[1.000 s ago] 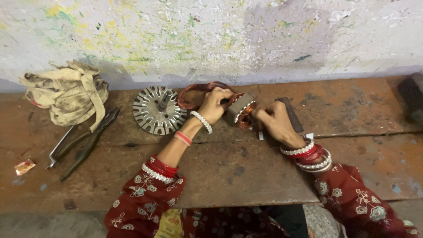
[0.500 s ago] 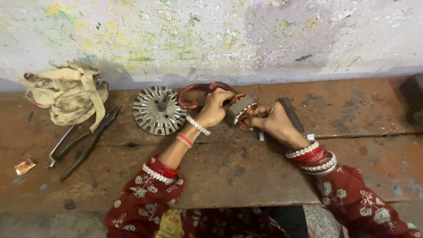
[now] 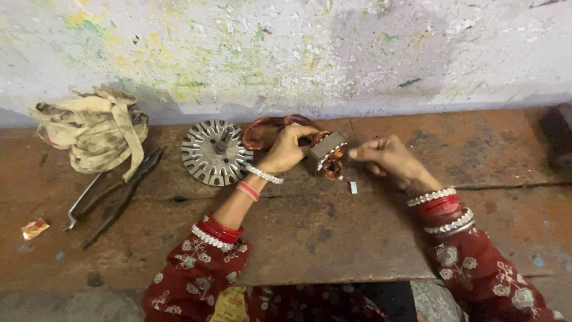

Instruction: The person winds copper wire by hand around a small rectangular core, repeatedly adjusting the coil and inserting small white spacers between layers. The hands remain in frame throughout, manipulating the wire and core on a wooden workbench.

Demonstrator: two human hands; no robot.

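At twelve o'clock on the workbench, I am clamping my left hand on the small wound stator while my right hand – fingertips pinched together – is working at its three o'clock side; next, I judge, comes steady seating of the copper winding.

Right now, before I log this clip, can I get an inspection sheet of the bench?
Surface: worn, rust-stained wooden bench.
Job's things: grey metal block with copper windings; copper wire coil behind it.
Clutter: slotted metal disc, pliers, cloth bundle, small wrapper, small metal piece.
Hands: left hand grips the block; right hand pinched beside it, apart.
Cables: nothing seen beyond the copper wire.
Surroundings: paint-flecked wall.
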